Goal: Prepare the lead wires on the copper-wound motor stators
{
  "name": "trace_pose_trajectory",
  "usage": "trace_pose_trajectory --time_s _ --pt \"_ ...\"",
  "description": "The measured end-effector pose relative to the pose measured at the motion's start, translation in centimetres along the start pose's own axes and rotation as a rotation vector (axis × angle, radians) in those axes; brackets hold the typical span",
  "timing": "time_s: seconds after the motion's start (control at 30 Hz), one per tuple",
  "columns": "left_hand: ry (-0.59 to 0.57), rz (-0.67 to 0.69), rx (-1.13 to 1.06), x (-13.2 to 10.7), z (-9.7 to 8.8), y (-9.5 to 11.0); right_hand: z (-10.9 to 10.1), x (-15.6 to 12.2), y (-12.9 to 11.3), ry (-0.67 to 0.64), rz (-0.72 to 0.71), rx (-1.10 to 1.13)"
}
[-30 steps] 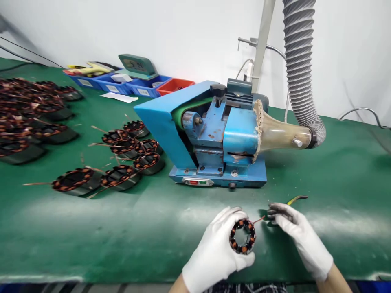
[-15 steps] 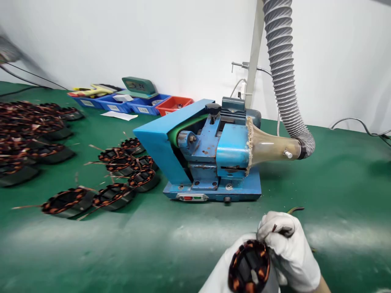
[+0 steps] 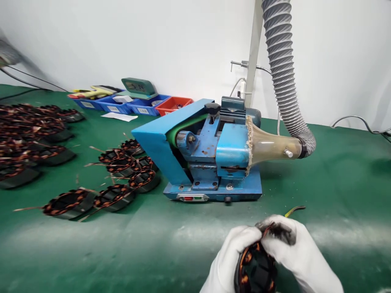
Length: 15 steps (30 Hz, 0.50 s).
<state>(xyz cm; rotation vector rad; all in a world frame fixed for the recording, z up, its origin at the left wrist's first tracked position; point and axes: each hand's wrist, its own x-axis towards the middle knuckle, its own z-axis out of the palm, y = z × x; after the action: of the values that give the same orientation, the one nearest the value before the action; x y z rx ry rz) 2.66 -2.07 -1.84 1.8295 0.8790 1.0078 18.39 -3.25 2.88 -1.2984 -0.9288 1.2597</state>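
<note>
Both my hands wear white gloves and meet at the bottom middle. My left hand point(image 3: 227, 260) is wrapped round a motor stator point(image 3: 255, 268), a dark ring with orange copper windings, held up off the green table. My right hand point(image 3: 297, 254), its fingertips soiled dark, is closed in a pinch at the stator's upper edge, on the copper wire lead there; the lead itself is mostly hidden by the fingers.
A blue belt grinding machine point(image 3: 210, 150) with a clear nozzle and grey ribbed hose point(image 3: 282, 69) stands just beyond my hands. Several wound stators point(image 3: 125, 171) lie to the left, more at far left. Blue and red bins point(image 3: 143, 103) line the wall. A yellow-handled tool point(image 3: 293, 210) lies at my right.
The stator has been lifted off the table and turned toward me. My right hand moved in from the side and pinched its wire at the top edge. The view dipped slightly.
</note>
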Motion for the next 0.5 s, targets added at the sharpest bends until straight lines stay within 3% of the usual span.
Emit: trace_pose_trajectory --time_s 0.1,0.17,0.3,0.37,0.5 --pt "-0.07 -0.006 -0.027 -0.1 0.2 -0.6 0.9 0.6 0.3 -0.035 0.062 0.162" --pt "-0.1 -0.025 -0.043 -0.3 0.2 -0.9 0.3 1.2 0.1 -0.059 0.111 0.367" --pt "-0.084 -0.089 -0.07 -0.2 -0.1 -1.2 -1.9 1.5 -1.0 0.126 -0.035 0.684" --pt "-0.069 -0.145 -0.108 0.3 -0.2 -1.3 -2.0 1.3 -1.3 0.073 -0.034 0.546" --pt "-0.066 -0.203 -0.165 1.4 -0.3 -0.9 -0.2 1.0 -1.1 -0.082 0.083 0.13"
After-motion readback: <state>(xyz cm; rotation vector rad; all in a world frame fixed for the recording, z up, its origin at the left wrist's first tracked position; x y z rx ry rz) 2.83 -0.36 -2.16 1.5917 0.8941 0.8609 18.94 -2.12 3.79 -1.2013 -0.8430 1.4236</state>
